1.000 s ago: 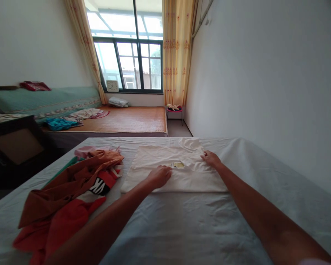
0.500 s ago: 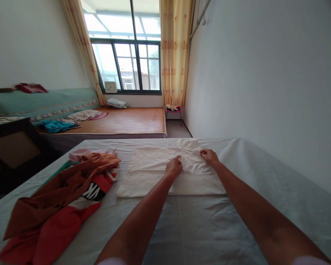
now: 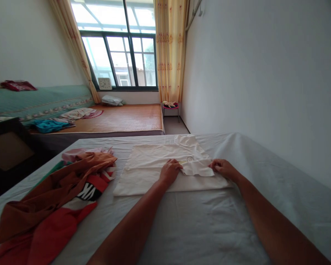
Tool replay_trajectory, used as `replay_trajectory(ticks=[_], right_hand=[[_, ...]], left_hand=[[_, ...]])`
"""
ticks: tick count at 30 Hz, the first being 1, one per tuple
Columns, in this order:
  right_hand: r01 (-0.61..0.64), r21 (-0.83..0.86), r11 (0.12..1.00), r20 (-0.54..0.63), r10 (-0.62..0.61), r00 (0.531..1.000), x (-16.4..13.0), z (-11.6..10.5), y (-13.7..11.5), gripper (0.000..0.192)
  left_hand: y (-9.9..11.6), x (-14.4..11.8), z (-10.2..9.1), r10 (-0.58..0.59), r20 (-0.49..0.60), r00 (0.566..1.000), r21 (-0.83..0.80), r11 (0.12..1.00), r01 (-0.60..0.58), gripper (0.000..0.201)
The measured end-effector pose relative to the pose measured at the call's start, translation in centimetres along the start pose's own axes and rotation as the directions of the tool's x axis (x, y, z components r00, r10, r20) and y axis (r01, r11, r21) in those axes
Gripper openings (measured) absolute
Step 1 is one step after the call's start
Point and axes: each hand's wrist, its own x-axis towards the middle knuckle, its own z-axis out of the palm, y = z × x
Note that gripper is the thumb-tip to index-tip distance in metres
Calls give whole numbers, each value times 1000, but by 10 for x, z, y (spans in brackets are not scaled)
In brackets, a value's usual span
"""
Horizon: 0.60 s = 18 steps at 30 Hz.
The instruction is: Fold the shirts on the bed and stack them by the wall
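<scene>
Both hands, left hand [image 3: 169, 172] and right hand [image 3: 222, 168], pinch the white shirt [image 3: 151, 165] on the bed [image 3: 198, 228]; sleeve flap half-folded; clothes pile [image 3: 57, 195] at nine o'clock unfolded.

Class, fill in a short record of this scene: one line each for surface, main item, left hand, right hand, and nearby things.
surface: bed with pale grey sheet
main item: white cotton garment, lying flat, part folded
left hand: pinching the folded flap
right hand: gripping the flap's other end
nearby: heap of orange and red clothes to the left
background: window with yellow curtains
</scene>
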Motion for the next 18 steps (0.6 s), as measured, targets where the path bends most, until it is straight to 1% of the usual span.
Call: replay_trajectory(ticks=[1, 2, 3, 4, 5, 6, 8, 10, 12, 14, 16, 18], right_hand=[[7, -123, 992, -97, -19, 995, -1, 1, 0, 16], [20, -228, 974, -194, -66, 979, 0, 3, -2, 20], [47, -306, 951, -264, -132, 955, 1, 6, -5, 23], [92, -360, 928, -293, -206, 934, 2, 11, -9, 26], [151, -394, 907, -285, -276, 918, 3, 16, -14, 27], [207, -417, 885, -252, -332, 909, 4, 22, -17, 27], [260, -453, 853, -195, -379, 904, 6, 34, -20, 29], [252, -466, 848, -170, -366, 915, 6, 43, -16, 30], [255, -454, 854, -128, -346, 930, 5, 47, -10, 27], [266, -451, 852, -88, -339, 937, 6, 47, -5, 25], [245, -474, 846, -105, -330, 938, 6, 45, -4, 26], [172, -510, 843, -177, -299, 938, 6, 42, -6, 29]], left_hand=[[4, -1, 0, 19, -26, 999, 9, 1000, -18, 28], [8, -2, -1, 40, -56, 998, 14, 999, -39, 31], [13, -2, -1, 63, -85, 994, 15, 998, -61, 32], [18, -2, -1, 86, -105, 991, 13, 996, -85, 33], [22, -2, -1, 108, -118, 987, 5, 994, -109, 32], [26, -2, -1, 126, -125, 984, -9, 992, -128, 30], [31, -2, -1, 120, -150, 981, -61, 990, -130, 29], [30, -1, 0, 50, -176, 983, -161, 984, -79, 32], [27, 0, 0, -36, -178, 983, -262, 965, -12, 34], [22, 0, 0, -79, -159, 984, -291, 956, 29, 34], [20, 0, 0, -64, -147, 987, -248, 969, 26, 35], [20, -2, 1, 1, -127, 992, -189, 982, -25, 35]])
